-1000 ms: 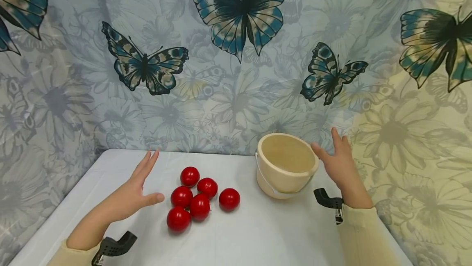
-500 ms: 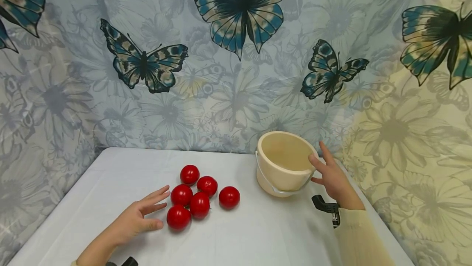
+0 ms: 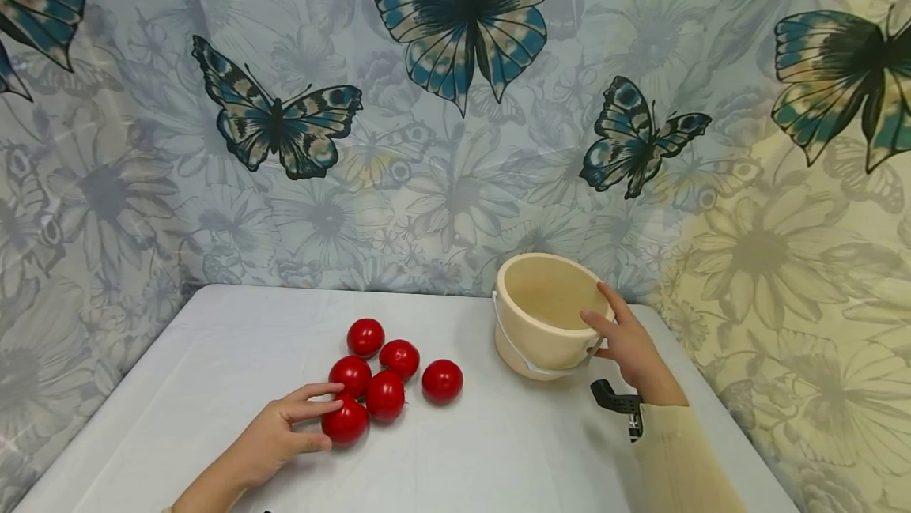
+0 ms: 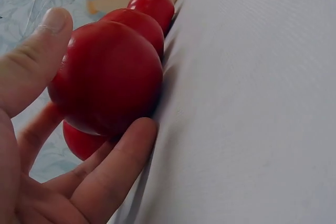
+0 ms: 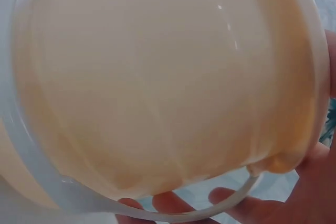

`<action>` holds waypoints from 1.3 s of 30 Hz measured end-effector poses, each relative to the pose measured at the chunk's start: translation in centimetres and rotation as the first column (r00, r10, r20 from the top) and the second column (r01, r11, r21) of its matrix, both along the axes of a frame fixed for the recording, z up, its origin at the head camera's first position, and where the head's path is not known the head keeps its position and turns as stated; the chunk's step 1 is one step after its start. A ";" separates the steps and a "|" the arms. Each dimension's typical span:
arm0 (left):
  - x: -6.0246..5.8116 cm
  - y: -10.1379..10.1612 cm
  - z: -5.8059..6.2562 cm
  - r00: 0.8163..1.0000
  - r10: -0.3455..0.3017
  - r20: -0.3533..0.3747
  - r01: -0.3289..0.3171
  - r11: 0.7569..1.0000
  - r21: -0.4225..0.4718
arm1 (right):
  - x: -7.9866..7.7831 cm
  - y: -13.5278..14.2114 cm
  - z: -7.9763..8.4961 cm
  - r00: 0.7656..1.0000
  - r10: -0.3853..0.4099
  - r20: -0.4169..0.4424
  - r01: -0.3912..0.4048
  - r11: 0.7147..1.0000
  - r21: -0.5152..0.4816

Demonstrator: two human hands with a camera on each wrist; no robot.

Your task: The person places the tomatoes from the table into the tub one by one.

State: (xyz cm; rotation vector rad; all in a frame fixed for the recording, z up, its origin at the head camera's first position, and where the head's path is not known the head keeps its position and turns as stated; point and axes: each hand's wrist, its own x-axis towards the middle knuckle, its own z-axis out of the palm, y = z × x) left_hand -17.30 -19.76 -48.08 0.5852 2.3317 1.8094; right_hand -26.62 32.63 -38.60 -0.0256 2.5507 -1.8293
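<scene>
My left hand (image 3: pixel 281 430) is spread around the nearest red tomato (image 3: pixel 345 421), fingers over its top and far side, thumb at its near side. In the left wrist view the tomato (image 4: pixel 107 80) lies between thumb and fingers, and one fingertip is hidden behind it. Several more tomatoes (image 3: pixel 385 397) cluster beside it. On the right, my right hand (image 3: pixel 629 351) grips the cream bucket (image 3: pixel 541 351) at its right side, thumb over the rim and other fingers along the outer wall. The bucket's pale handle (image 5: pixel 173 215) hangs down across those fingers in the right wrist view.
A single tomato (image 3: pixel 442 381) sits a little apart, between the cluster and the bucket. A white cloth covers the table (image 3: pixel 498 458), whose back edge meets a butterfly-print backdrop (image 3: pixel 455 181).
My left hand has come down and to the right, onto the nearest tomato. My right hand has moved left and down to the bucket's rim. Tomatoes and bucket stay in place.
</scene>
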 end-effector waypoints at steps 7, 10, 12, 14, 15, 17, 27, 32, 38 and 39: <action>0.1 0.5 -0.3 1.000 0.023 0.003 -0.023 1.000 -0.006 | 0.0 -0.7 0.0 0.993 -0.108 -0.045 0.110 0.993 0.048; 0.1 0.6 -0.5 0.999 0.042 -0.010 -0.042 0.999 -0.023 | 0.2 -1.0 0.1 0.987 -0.146 -0.060 0.150 0.986 0.077; 0.2 0.7 -0.7 0.998 0.053 -0.023 -0.054 0.998 -0.037 | 0.5 -1.1 0.2 0.985 -0.160 -0.065 0.166 0.982 0.090; 0.2 0.8 -0.8 0.998 0.063 -0.028 -0.064 0.997 -0.038 | 0.9 -1.1 0.2 0.985 -0.161 -0.063 0.167 0.981 0.100; 0.2 0.7 -0.8 0.998 0.065 -0.027 -0.066 0.997 -0.034 | 1.1 -1.1 0.2 0.985 -0.161 -0.062 0.167 0.981 0.103; 0.3 0.7 -0.9 0.997 0.069 -0.027 -0.070 0.997 -0.028 | 1.5 -1.0 0.3 0.985 -0.160 -0.063 0.166 0.980 0.111; 0.2 0.5 -1.2 0.996 0.087 -0.022 -0.087 0.996 -0.021 | 4.1 -0.9 0.6 0.990 -0.098 -0.099 0.112 0.983 0.145; 0.0 0.5 -1.4 0.994 0.108 0.022 -0.107 0.994 -0.031 | 4.6 -0.9 -0.5 0.990 -0.098 -0.103 0.103 0.993 0.051; 0.0 0.5 -1.5 0.991 0.123 0.045 -0.122 0.992 -0.030 | 4.6 -1.0 -1.2 0.985 -0.099 -0.138 0.087 0.992 -0.086; 0.0 0.4 -1.5 0.991 0.124 0.048 -0.123 0.992 -0.022 | 4.5 -1.1 -1.2 0.984 -0.101 -0.147 0.089 0.992 -0.088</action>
